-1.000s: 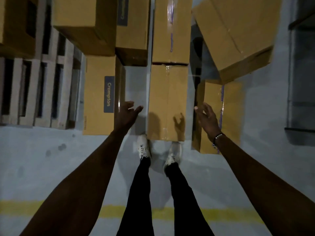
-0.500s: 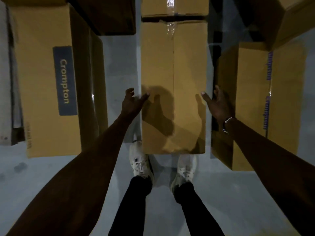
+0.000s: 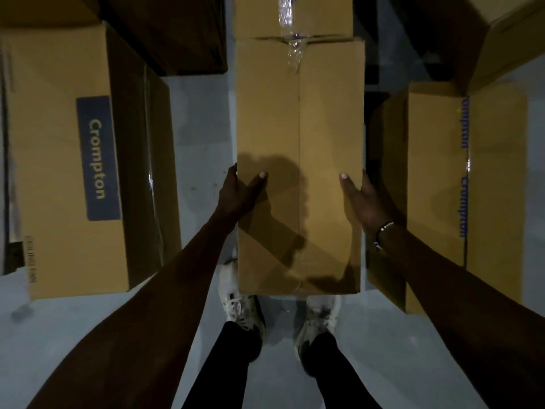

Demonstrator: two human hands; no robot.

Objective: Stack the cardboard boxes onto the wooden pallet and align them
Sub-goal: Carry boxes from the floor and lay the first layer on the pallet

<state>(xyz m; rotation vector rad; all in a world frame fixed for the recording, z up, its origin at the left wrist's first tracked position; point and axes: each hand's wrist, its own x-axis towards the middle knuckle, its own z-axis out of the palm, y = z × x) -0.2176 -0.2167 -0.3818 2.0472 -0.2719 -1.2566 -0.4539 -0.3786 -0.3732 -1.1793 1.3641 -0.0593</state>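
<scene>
I see my left hand (image 3: pixel 239 191) and right hand (image 3: pixel 364 202) clamped on the near sides of the middle cardboard box (image 3: pixel 299 160) (thumbs on top).

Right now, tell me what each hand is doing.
Left hand: clasped on the middle cardboard box, left side.
Right hand: clasped on the same box, right side.

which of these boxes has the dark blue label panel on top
The box on the left: its top carries a dark blue panel reading Crompton. The middle box is plain; the right one has only printed lettering.
</scene>
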